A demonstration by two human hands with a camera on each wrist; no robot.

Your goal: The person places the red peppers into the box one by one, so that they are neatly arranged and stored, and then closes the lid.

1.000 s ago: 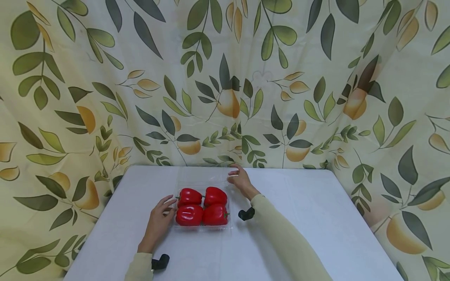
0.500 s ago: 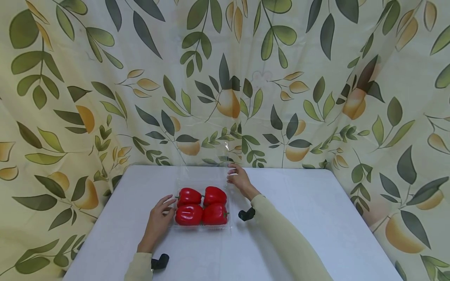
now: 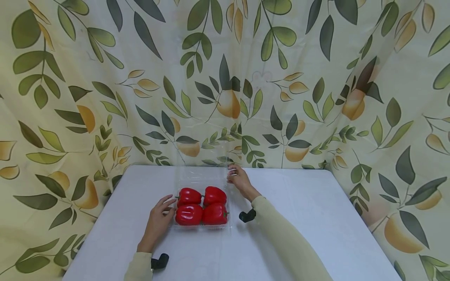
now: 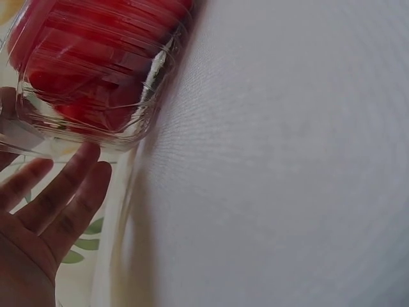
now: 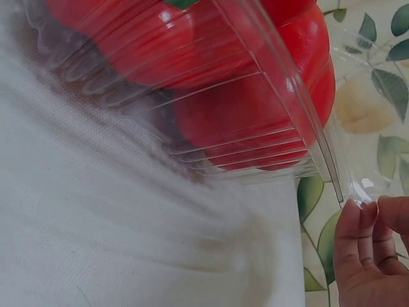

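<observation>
Several red bell peppers (image 3: 190, 215) sit in two rows in a clear plastic clamshell container (image 3: 202, 228) on the table. Its transparent lid (image 3: 202, 173) stands raised at the back, hard to make out against the curtain. My left hand (image 3: 159, 220) is at the container's left side; in the left wrist view its fingers (image 4: 54, 195) are loosely extended, the tips touching or close to the container wall. At the back right, my right hand (image 3: 241, 181) pinches the edge of the clear lid between thumb and fingertips (image 5: 348, 220).
A white-covered table (image 3: 295, 218) holds the container. Behind and on both sides hangs a cream curtain (image 3: 316, 78) with leaves and fruit, close to the table's back edge. Black wrist devices (image 3: 160, 261) sit on both wrists.
The clear lid's tilt shifts slightly at the back, and a bright glint near its top edge half a second ago is gone. Both hands and the peppers stay in place.
</observation>
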